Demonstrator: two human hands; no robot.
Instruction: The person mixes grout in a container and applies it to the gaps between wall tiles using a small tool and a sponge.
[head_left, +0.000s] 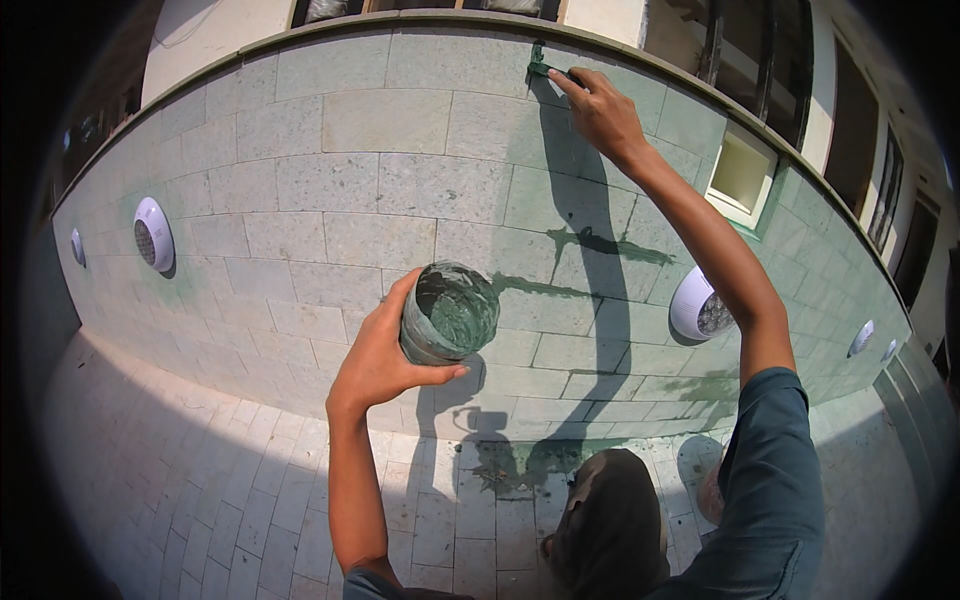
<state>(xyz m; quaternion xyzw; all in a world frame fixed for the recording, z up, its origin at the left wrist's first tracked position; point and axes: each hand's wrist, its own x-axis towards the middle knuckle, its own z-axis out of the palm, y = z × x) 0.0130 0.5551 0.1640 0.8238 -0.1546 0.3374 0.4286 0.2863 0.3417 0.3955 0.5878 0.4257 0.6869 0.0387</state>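
Note:
My left hand (385, 350) grips a round cup (420, 345) around its side, thumb low and fingers behind. Thick dark green paste (455, 305) coats the inside of the cup, whose mouth tilts toward me. Up at the top of the tiled wall (390, 170), my right hand (605, 115) is closed on a small spreader (542, 68) smeared with green, its index finger stretched along it. The spreader's tip meets a green smear just below the wall's top ledge. My fingers partly hide its handle.
Round white-rimmed lamps (153, 235) stick out from the wall, one (700, 305) below my right forearm. A square recess (742, 175) sits at the right. Green streaks (615, 245) mark several joints. Pale paving (240, 500) runs along the wall's foot; my knee (615, 520) is bent near it.

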